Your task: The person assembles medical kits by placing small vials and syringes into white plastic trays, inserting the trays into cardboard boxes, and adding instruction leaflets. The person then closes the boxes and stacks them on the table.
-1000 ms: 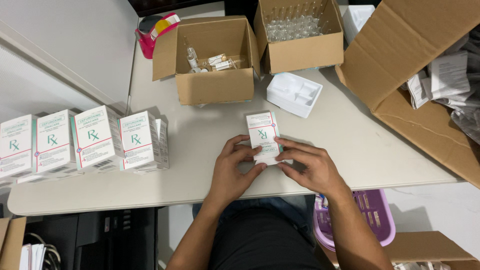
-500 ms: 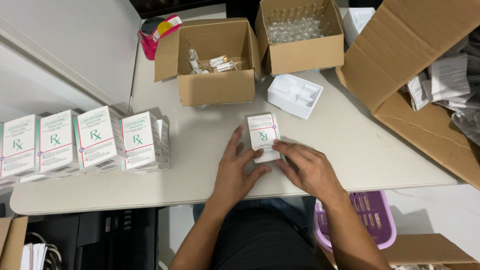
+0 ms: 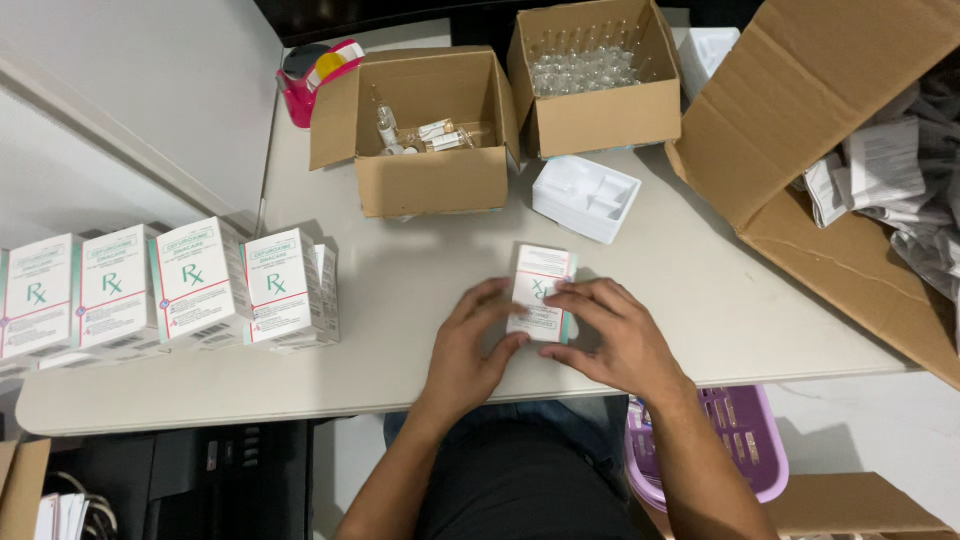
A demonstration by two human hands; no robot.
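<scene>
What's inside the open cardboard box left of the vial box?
The cardboard box holds a few loose vials and small packets near its far wall. Its near wall hides the floor closest to the person.

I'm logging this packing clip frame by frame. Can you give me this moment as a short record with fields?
surface: pale table
left hand: touching the small white carton
right hand: fingers resting on the same carton
left of the hands: row of white cartons
behind: white tray, two open cardboard boxes with glass vials
</scene>
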